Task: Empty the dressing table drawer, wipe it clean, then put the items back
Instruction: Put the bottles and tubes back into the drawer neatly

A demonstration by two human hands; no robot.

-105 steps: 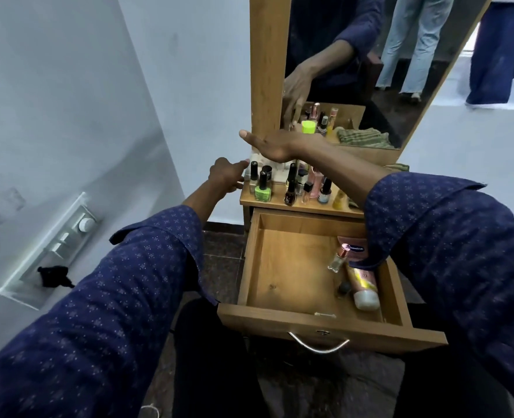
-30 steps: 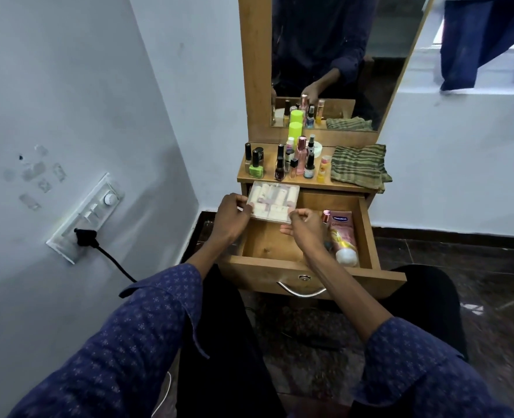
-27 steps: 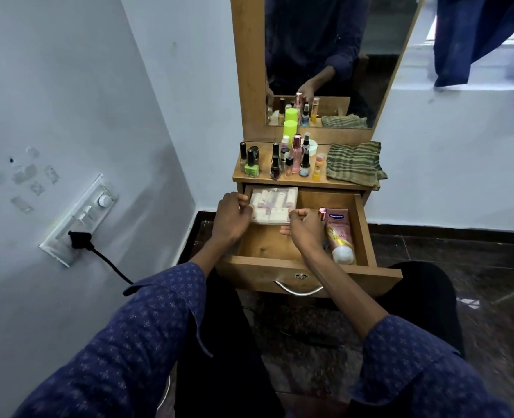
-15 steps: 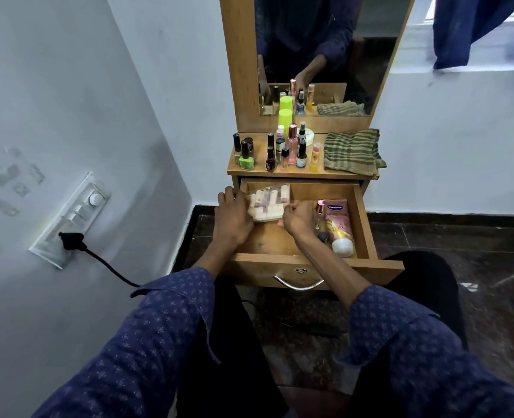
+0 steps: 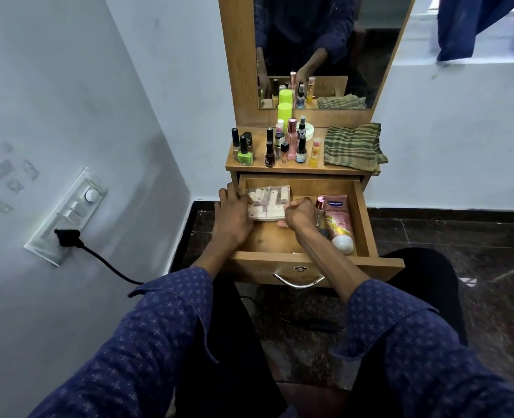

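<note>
Now a flat clear plastic box of white pieces (image 5: 268, 203) is being gripped by the left hand (image 5: 231, 217) at nine o'clock and the right hand (image 5: 299, 214) at three o'clock, likely so it lands flat in the open wooden drawer (image 5: 367, 218).

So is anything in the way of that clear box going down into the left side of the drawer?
Nothing visible. Both hands, left hand and right hand, hold the clear box over bare wood; the lotion tube lies along the drawer's right side.

Both hands, left hand (image 5: 231, 218) and right hand (image 5: 299, 214), gripping clear case (image 5: 269, 202) inside open drawer (image 5: 367, 218), lotion tube (image 5: 338, 221) alongside
</note>
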